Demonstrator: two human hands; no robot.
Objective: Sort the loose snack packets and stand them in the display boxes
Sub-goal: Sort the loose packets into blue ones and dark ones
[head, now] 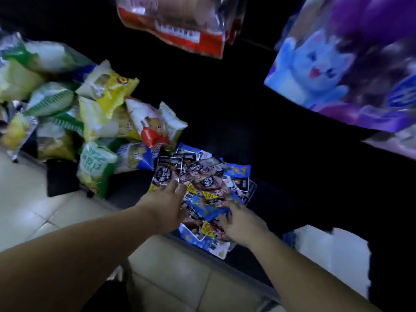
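**Both hands in the packet heap, right grip unclear**

Motion blur is smearing the whole view, and the shelf (225, 122) is sitting in near darkness. Small snack packets (202, 174) are lying heaped in a blue display box (193, 238), its edges mostly buried. Left hand (167, 206) is reaching in, fingers straight, tips touching the packets. Right hand (244, 225) is resting spread on the heap; can't tell if it's pinching anything
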